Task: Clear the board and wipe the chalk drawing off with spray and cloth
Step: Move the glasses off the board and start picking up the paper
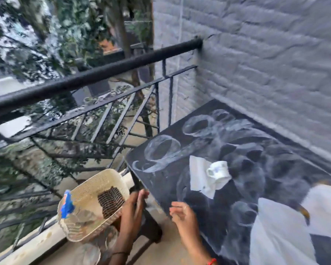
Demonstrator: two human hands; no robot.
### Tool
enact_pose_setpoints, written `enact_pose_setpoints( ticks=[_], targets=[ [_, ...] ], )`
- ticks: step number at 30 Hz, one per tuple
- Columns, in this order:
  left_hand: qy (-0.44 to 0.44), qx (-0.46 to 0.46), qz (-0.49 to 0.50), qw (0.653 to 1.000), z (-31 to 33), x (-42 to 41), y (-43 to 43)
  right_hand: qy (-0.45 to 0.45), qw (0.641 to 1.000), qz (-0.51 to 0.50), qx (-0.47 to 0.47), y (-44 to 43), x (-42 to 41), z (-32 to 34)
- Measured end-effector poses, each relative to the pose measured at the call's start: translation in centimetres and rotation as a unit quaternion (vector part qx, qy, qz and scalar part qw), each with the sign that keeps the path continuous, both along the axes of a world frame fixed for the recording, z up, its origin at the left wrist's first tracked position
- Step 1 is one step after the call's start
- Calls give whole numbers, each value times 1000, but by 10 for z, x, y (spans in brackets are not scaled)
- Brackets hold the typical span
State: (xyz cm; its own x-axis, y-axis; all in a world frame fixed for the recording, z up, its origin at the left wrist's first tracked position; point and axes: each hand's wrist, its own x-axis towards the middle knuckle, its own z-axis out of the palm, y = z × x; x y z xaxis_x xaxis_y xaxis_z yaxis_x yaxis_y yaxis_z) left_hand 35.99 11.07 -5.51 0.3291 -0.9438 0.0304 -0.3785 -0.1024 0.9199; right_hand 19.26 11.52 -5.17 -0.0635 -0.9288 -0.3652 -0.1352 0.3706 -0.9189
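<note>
I am out on a balcony, with a black railing [84, 81] to my left and a grey painted brick wall [266, 54] ahead, and the board [157, 180] lies flat as a dark surface in the corner between them. The chalk drawing [161, 150] covers most of it in pale rings and smudged curves, and I see no wiped patch, so I judge the cleaning proper has not begun. The clearing is not finished either. A white cup [217, 170] lies tipped on its side on a white cloth [199, 175] near the middle of the board, and a larger spread of white fabric [275, 236] covers the near right part. A cream plastic basket [103, 178] sits just beside the board's left corner, with a blue thing [67, 205] at its rim. It may be the spray, but it is too blurred for me to say. My left hand [134, 209] has straight fingers and grasps nothing. It is right at the basket's near edge, and I cannot tell whether it touches. My right hand [183, 215] hangs at the board's near edge with fingers loosely curled and empty. What is left, as I judge it, is lifting off the cup and cloths, then spraying and wiping.
</note>
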Motion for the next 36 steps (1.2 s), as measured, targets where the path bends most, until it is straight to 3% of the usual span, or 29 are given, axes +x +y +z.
enact_pose_setpoints(
  ticks=[5,12,19,25,36],
  targets=[
    [-19,34,-105,994,7,-74,-48,-9,991,-131,-14,-45,-81,20],
    [-26,75,-211,974,11,-161,-117,103,970,-220,-29,-121,-161,25],
    [-58,104,-222,968,11,-204,-151,212,970,-107,41,-159,-171,32],
    [-92,128,-222,962,1,-212,-165,227,969,-54,80,-171,-177,-4],
    [-72,110,-199,971,-3,-205,-162,273,959,-29,70,-165,-170,23]
  ],
)
